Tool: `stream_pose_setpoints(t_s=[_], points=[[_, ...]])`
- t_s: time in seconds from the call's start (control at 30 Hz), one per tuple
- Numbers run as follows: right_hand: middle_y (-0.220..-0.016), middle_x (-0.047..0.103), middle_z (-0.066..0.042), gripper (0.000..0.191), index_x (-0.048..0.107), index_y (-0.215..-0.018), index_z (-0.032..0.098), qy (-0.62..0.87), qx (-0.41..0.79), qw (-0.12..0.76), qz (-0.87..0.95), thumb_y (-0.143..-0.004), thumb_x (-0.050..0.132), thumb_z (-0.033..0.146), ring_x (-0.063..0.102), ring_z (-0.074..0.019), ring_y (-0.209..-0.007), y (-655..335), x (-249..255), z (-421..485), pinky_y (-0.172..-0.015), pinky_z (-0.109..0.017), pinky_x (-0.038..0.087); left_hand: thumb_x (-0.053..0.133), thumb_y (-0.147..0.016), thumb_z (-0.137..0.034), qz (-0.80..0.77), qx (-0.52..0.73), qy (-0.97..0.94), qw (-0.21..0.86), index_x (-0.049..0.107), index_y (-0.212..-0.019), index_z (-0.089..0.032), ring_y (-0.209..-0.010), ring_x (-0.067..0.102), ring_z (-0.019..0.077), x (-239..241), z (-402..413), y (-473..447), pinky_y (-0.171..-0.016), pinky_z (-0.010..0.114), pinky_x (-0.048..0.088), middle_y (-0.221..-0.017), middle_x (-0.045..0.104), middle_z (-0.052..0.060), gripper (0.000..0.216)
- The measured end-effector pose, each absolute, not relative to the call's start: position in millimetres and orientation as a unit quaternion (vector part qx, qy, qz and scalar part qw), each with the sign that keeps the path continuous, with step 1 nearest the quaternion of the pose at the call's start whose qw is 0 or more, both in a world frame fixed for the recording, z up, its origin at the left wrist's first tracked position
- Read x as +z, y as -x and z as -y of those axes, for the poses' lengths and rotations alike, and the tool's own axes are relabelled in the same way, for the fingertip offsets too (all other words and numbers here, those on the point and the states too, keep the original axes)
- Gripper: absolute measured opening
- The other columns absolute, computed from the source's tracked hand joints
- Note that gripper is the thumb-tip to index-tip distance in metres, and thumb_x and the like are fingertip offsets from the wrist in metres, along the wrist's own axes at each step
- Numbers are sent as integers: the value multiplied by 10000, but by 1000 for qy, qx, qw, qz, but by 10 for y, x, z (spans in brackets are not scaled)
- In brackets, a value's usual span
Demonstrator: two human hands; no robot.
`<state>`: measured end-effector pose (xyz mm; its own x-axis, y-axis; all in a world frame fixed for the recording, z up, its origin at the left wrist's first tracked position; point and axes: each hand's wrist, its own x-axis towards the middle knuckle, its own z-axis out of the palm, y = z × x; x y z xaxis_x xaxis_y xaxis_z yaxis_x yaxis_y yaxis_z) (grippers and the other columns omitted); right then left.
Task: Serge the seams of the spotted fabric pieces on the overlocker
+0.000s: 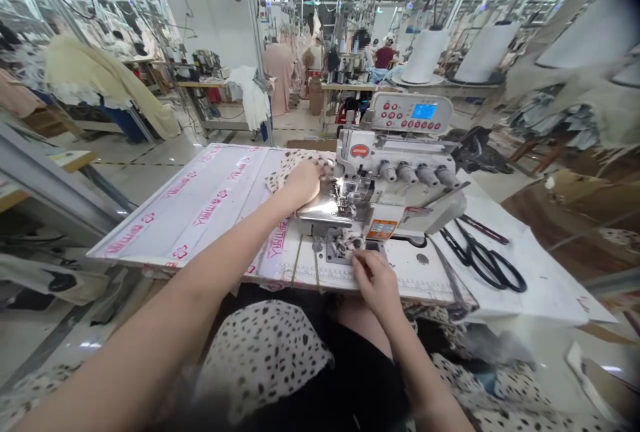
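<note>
One white metal sewing machine [360, 145] stands before me on the plastic-covered counter [190, 209]; left hand [301, 185] over black-spotted cream fabric [289, 163] beside its head, grip unclear; right hand's [377, 282] fingers pinched together at the exposed lower mechanism [344, 245]; apparently a machine adjustment, next needing fingertip precision.

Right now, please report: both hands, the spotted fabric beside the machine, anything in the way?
Left hand at the spotted fabric, beside overlock machine. Right hand at machine's lower front, grip unclear. Black scissors right of machine, apart from both hands.
</note>
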<state>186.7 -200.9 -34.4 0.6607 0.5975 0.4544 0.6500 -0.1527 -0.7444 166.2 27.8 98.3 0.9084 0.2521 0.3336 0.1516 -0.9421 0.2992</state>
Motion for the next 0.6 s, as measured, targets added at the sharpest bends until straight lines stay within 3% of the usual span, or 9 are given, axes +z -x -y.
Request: stream_pose_setpoints(t_s=[0.17,0.23,0.33,0.4,0.47,0.5,0.6], points=[[-1047,627,-122,438,525,-1135,166,594,293,687,299,-823,498,474,620,-223,-864,-1661,-101,1935,-725,-366,503,394,-819,-68,41,174,-972,154,632,-957,-143,-952,537,179,717,231,-604,-856,334,458,-991,618,72,286],[-1023,629,-75,403,540,-1096,185,573,284,700,317,-777,580,428,599,-200,-893,-1516,-5,1796,-752,-322,485,430,-828,-90,152,153,-959,184,617,-972,-155,-980,532,162,654,388,-301,-879,306,454,-1005,616,66,244],[-769,601,0,192,581,-855,177,609,219,663,376,-789,570,357,563,-153,-754,-1259,136,1644,-688,-250,451,562,-811,-219,190,220,-930,226,581,-989,-183,-988,530,164,665,381,-78,-907,317,443,-985,610,60,183],[-670,542,17,189,566,-758,171,624,210,615,433,-835,513,335,518,-130,-653,-1092,273,1668,-613,-223,421,665,-734,-323,131,273,-924,235,493,-1151,-201,-1107,474,209,688,215,-34,-983,387,396,-1145,549,92,467],[-653,518,17,198,560,-742,174,615,219,572,497,-864,487,312,486,-116,-607,-956,462,1796,-568,-209,396,704,-681,-385,90,242,-936,238,357,-1298,-215,-1232,370,251,673,2,-11,-1047,454,322,-1314,428,121,729],[-647,510,18,199,557,-735,179,603,225,556,526,-871,486,305,475,-112,-589,-906,568,1886,-551,-207,388,693,-690,-386,93,202,-944,242,353,-1307,-217,-1254,348,254,647,-96,9,-1060,464,303,-1334,413,118,724],[-587,468,23,251,543,-676,196,575,230,558,552,-872,505,347,436,-104,-507,-832,848,2176,-489,-214,372,576,-795,-310,125,118,-951,255,573,-1061,-208,-1200,428,219,534,-282,187,-1044,432,339,-1173,567,73,285]])
